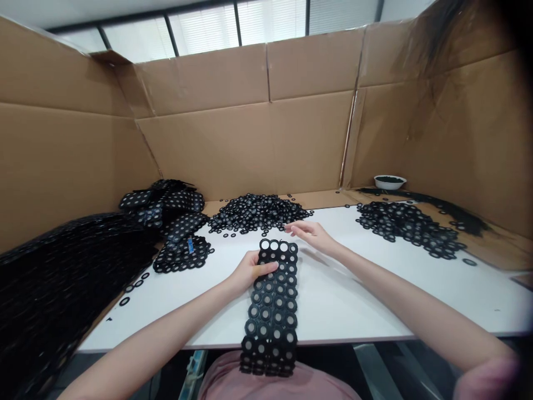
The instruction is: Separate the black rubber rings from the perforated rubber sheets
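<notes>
One counter; one black heap along its left edge. Two ring piles: the middle pile near the back edge, the right pile towards the right edge. One strip, four rings across, reaches past the near edge, grasped near its far end by the left hand. The right hand is just before the middle pile, fingers bent; I cannot tell whether it grips anything. One bowl near the back right corner. Four loose rings by the left edge

Black rings on white table
</notes>
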Motion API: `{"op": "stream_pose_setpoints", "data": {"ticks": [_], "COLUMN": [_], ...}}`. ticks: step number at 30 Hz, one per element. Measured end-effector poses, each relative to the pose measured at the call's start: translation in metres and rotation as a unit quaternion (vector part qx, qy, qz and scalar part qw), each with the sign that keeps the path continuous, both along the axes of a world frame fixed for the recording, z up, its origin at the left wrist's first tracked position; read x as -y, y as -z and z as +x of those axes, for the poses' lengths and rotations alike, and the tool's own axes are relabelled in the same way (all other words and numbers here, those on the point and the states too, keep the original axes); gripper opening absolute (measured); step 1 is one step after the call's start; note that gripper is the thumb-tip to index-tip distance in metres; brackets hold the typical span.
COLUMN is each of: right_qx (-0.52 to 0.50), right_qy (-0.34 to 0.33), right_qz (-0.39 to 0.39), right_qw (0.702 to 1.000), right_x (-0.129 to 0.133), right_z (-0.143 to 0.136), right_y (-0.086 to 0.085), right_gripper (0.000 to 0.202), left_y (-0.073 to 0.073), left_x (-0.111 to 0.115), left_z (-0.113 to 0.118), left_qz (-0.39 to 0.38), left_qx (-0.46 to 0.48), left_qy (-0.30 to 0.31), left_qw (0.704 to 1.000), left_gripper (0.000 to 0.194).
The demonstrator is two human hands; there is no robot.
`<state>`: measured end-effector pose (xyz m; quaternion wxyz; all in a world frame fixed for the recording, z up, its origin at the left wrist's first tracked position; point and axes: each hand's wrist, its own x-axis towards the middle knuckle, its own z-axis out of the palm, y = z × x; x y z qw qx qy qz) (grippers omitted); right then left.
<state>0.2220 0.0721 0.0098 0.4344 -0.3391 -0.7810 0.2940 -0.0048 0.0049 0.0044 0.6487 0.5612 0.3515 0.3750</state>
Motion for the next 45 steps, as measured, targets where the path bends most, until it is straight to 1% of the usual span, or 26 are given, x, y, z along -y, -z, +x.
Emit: {"op": "stream_pose_setpoints", "data": {"ticks": [3,6,8,10,12,16,19,21,23,24,25,27,28,30,32,35,37,39,45], "right_qx": [0.051,0.11,0.129,0.133,0.135,0.122,0.039,-0.027,-0.048,-0.045,-0.036,-0.005,0.014,0.042,0.053,0.054,0.06,0.064,0.041], "right_qy": [-0.062,-0.091,-0.093,-0.09,-0.074,-0.018,0.045,0.112,0.147,0.149,0.137,0.09,0.065,0.041,0.021,-0.064,-0.108,-0.107,-0.034], "right_qz": [0.072,0.128,0.135,0.124,0.116,0.098,0.061,0.05,0.051,0.044,0.029,-0.001,-0.005,0.011,0.014,-0.029,-0.043,-0.031,0.013], "right_qw": [0.994,0.981,0.978,0.979,0.981,0.988,0.996,0.992,0.987,0.987,0.99,0.996,0.998,0.998,0.998,0.996,0.991,0.992,0.998], "right_x": [0.015,0.021,0.021,0.02,0.018,0.009,-0.007,-0.02,-0.03,-0.032,-0.033,-0.031,-0.028,-0.019,-0.01,0.002,0.008,0.011,0.006], "right_z": [0.005,0.005,0.004,0.003,0.003,0.005,0.016,0.025,0.03,0.03,0.028,0.019,0.014,0.006,0.001,0.0,-0.001,-0.002,-0.001], "right_y": [-0.011,-0.011,-0.008,-0.007,-0.006,-0.002,0.003,0.006,0.009,0.01,0.012,0.017,0.018,0.019,0.015,0.006,0.001,-0.002,-0.002], "right_gripper": [0.036,0.035,0.027,0.027,0.033,0.043,0.045,0.047,0.047,0.045,0.043,0.038,0.036,0.037,0.04,0.046,0.045,0.043,0.043], "left_y": [0.001,0.0,0.0,-0.002,-0.002,-0.001,0.001,0.001,0.001,0.0,0.0,-0.001,-0.002,-0.002,-0.001,0.0,0.0,-0.001,-0.003], "left_x": [-0.001,-0.001,0.0,0.001,0.001,0.001,0.001,0.002,0.002,0.002,0.002,0.002,0.002,0.001,0.001,0.001,0.001,0.001,-0.002], "left_z": [0.0,0.0,0.001,0.001,0.0,0.0,-0.001,-0.002,-0.002,-0.002,-0.001,-0.001,-0.001,0.0,0.0,0.001,0.001,0.001,0.002], "left_qz": [0.004,0.005,0.005,0.003,-0.003,-0.019,-0.035,-0.044,-0.044,-0.043,-0.041,-0.04,-0.04,-0.039,-0.033,-0.022,-0.015,-0.01,-0.012], "left_qx": [0.005,0.01,0.01,0.009,0.011,0.023,0.033,0.034,0.035,0.035,0.034,0.032,0.032,0.032,0.032,0.031,0.03,0.027,0.028], "left_qy": [-0.008,-0.013,-0.015,-0.014,-0.011,-0.01,-0.016,-0.021,-0.021,-0.019,-0.017,-0.015,-0.015,-0.016,-0.016,-0.011,-0.011,-0.013,-0.034], "left_qw": [1.0,1.0,1.0,1.0,1.0,0.999,0.999,0.998,0.998,0.998,0.998,0.999,0.999,0.999,0.999,0.999,0.999,0.999,0.999], "left_gripper": [0.033,0.034,0.035,0.036,0.036,0.033,0.033,0.034,0.034,0.034,0.034,0.034,0.034,0.034,0.034,0.034,0.033,0.032,0.033]}}
